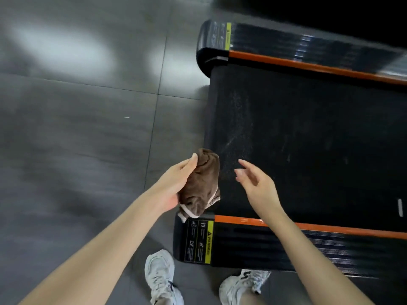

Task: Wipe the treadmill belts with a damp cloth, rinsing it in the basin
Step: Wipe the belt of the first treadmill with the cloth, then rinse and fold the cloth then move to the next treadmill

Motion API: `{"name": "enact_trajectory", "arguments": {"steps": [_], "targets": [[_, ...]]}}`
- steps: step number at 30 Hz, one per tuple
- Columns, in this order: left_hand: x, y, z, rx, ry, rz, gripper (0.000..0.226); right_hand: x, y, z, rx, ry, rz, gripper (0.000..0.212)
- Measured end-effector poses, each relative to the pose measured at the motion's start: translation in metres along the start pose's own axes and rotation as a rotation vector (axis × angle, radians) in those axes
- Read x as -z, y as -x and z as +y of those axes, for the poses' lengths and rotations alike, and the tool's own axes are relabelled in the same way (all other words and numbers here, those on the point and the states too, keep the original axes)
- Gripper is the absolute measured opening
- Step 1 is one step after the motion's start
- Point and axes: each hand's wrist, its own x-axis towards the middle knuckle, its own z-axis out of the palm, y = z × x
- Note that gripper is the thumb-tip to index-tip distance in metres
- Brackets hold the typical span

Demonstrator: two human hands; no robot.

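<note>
So, a brown cloth (202, 186) is seen bunched up into a wad and gripped by the left hand (176, 183), with the fingers curled round it and mostly hidden behind the fabric. A pale trim can be made out on the cloth's lower end, which hangs right over the end of the near side rail (253, 247). The wad is held at the tail end of the treadmill, roughly over the line where the black belt (308, 139) meets the floor (77, 128); whether it's actually touching the belt can't be told from this angle. The right hand (257, 186) is held open just beside the cloth and apart from it, with the fingers loosely spread and a bit curved and nothing held in it, hovering above the belt. On the belt itself a greyish dusty smear (240, 128) is visible near the tail end, and a small white mark (400, 207) is caught at the right edge of the view. The belt is flanked by two black ribbed rails, each edged with an orange strip (330, 229) on the belt side; the far side rail (275, 42) is pretty blurred. A yellow-and-black warning sticker (199, 241) is stuck on the near rail's end. Dark grey tiles are laid across the floor, with pale patches of light reflected on them. Two white trainers are seen at the bottom, the left shoe (159, 276) out on the tiles and the right shoe (240, 285) tucked close beside the near rail.
</note>
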Motion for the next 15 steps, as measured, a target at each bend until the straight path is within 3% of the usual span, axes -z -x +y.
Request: {"name": "enact_trajectory", "arguments": {"steps": [5, 9, 11, 15], "targets": [[0.028, 0.064, 0.049, -0.025, -0.036, -0.048, 0.046, -0.030, 0.024, -0.090, 0.044, -0.066, -0.047, 0.048], [0.050, 0.098, 0.091, -0.054, -0.056, -0.082, 0.035, -0.050, 0.024, -0.146, 0.117, 0.048, -0.157, 0.059], [0.059, 0.110, 0.109, -0.072, -0.080, -0.068, 0.033, -0.058, 0.021, -0.170, 0.167, 0.122, -0.181, 0.055], [0.077, 0.128, 0.138, -0.110, -0.031, 0.004, 0.028, -0.075, 0.014, -0.217, 0.243, 0.295, -0.128, 0.024]]}}
